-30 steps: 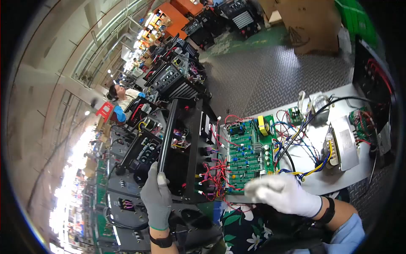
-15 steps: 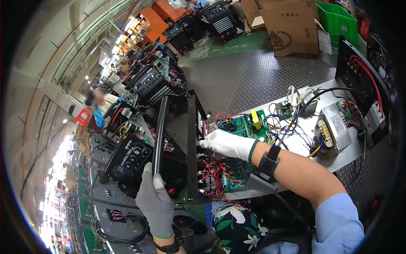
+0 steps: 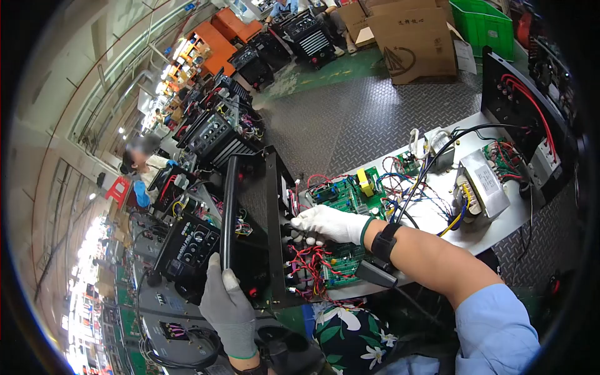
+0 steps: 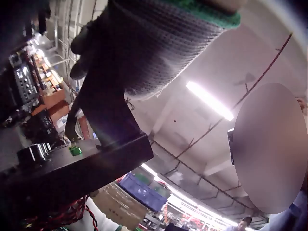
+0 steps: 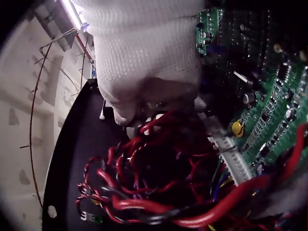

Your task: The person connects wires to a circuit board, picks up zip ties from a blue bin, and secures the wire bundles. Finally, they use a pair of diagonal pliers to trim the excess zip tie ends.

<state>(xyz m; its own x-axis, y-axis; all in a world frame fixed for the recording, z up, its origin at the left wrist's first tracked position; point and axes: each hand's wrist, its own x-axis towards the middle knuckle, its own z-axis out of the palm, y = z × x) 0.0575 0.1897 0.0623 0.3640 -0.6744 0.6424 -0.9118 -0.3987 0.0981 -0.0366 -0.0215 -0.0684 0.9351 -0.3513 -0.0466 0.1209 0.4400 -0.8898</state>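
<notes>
My left hand (image 3: pixel 230 312), in a grey glove, grips the lower end of a black handle bar (image 3: pixel 230 212) on an upright black panel (image 3: pixel 275 231). In the left wrist view the bar (image 4: pixel 108 108) runs from the glove to the panel's edge. Behind the panel, my right hand (image 3: pixel 334 225), in a white glove, reaches in with curled fingers. Red and black twisted wires (image 5: pixel 139 202) pass right at its fingertips, which are partly hidden among them. Beside that hand lies a green circuit board (image 3: pixel 340 269) with white connectors (image 5: pixel 233 161) along its edge.
A white metal base (image 3: pixel 431 212) carries the board, a silver-cased transformer (image 3: pixel 484 181) and loose cables. A second black panel (image 3: pixel 519 119) stands at its far end. More black machines (image 3: pixel 187 250) line the left side. Cardboard boxes (image 3: pixel 415 47) and a green crate (image 3: pixel 481 28) stand beyond.
My right hand has moved from over the board's near edge to the wires behind the panel. My left hand stays on the handle bar. The head view has shifted somewhat.
</notes>
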